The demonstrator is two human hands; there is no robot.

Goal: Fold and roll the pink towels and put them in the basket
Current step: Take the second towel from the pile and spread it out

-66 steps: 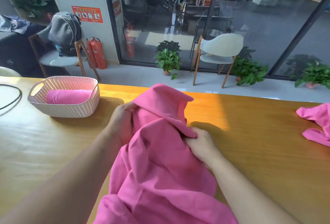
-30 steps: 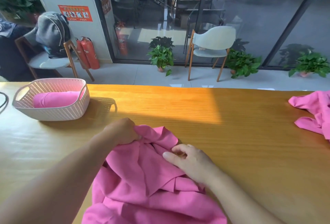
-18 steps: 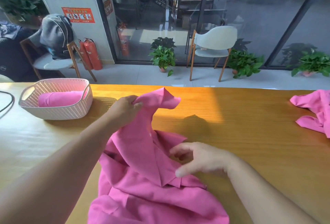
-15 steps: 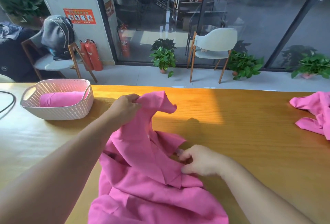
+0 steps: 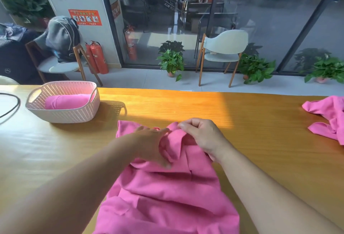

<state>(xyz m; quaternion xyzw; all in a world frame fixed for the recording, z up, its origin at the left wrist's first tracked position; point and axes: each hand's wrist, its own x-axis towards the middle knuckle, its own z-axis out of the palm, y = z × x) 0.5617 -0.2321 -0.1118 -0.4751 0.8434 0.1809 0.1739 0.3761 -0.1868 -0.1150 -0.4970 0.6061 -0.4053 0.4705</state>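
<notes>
A crumpled pink towel (image 5: 167, 192) lies on the wooden table (image 5: 242, 122) in front of me and runs off the bottom of the view. My left hand (image 5: 149, 144) lies on its far part, with a fold of cloth bunched between fingers and thumb. My right hand (image 5: 201, 137) is right beside it, fingers curled, pinching the towel's far edge. A white woven basket (image 5: 63, 114) stands at the far left with one rolled pink towel (image 5: 67, 101) inside. Another crumpled pink towel (image 5: 331, 118) lies at the right edge.
A black cable (image 5: 13, 109) curves on the table left of the basket. Beyond the table's far edge are chairs, potted plants, fire extinguishers and a glass wall.
My left hand has lowered the raised towel corner to the table. My right hand has moved forward, and both hands now meet at the towel's far edge.
</notes>
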